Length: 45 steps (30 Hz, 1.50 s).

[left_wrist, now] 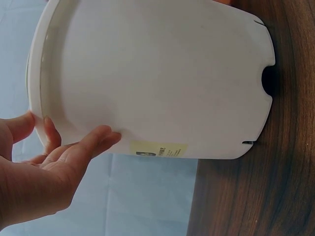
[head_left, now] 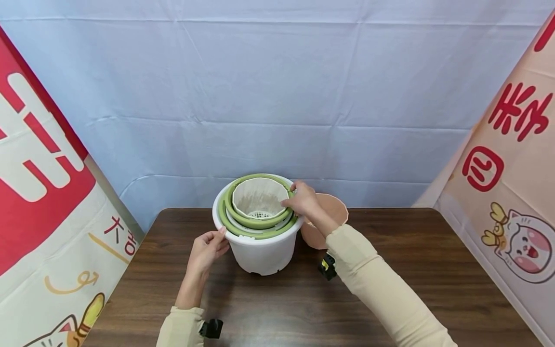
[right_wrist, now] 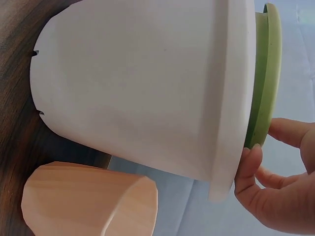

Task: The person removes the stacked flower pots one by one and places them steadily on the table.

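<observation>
Fingers [left_wrist: 91,143] on smooth, plastic-looking rim [left_wrist: 37,73]

The left hand [head_left: 206,249] and right hand [head_left: 304,199] are bare. Both sleeves are cream: left sleeve [head_left: 178,328] at 7 o'clock, wrinkly right sleeve [head_left: 383,289] near 5. Little black boxes show beside them, left box [head_left: 211,328] at 3 o'clock, yellow-marked right box [head_left: 328,269] at 8.

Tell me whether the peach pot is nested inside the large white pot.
No, the peach pot stands on the table beside the large white pot, outside it.
</observation>
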Tool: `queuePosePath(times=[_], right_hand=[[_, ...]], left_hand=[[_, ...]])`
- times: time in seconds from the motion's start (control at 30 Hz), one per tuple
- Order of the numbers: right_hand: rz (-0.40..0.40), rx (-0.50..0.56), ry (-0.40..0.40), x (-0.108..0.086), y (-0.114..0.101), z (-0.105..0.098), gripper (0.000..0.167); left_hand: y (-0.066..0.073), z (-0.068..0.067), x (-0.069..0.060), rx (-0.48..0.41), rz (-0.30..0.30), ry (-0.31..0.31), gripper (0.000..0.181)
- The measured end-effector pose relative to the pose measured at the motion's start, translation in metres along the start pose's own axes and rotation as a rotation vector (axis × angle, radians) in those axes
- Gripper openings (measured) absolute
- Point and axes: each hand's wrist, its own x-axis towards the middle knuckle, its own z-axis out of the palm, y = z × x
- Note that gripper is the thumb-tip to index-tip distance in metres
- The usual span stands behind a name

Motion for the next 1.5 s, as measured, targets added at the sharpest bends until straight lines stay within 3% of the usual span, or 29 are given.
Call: queuePosePath(times=[0.27, 0.73, 0.97, 1.5], right_hand=[[-0.008, -0.083, 0.024, 0.0021, -0.0027, 0.0031, 0.043], [-0.073, -0.123, 0.035, 0.0035, -0.0039, 0.0043, 0.015], [-0.096, -0.102, 0.032, 0.0045, -0.0041, 0.0034, 0.042], [-0.084, -0.033, 0.034, 0.0006, -0.0002, 0.0016, 0.033]], left_hand=[[0.0001, -0.0002, 0.0011, -0.009, -0.001, 0.008, 0.032], [-0.0006, -0.0003, 0.0030, -0.020, 0.010, 0.010, 0.029], [0.0010, -0.0006, 0.0027, -0.020, 0.005, 0.005, 0.029], [-0.0007, -0.0013, 0.0026, -0.020, -0.001, -0.001, 0.031]])
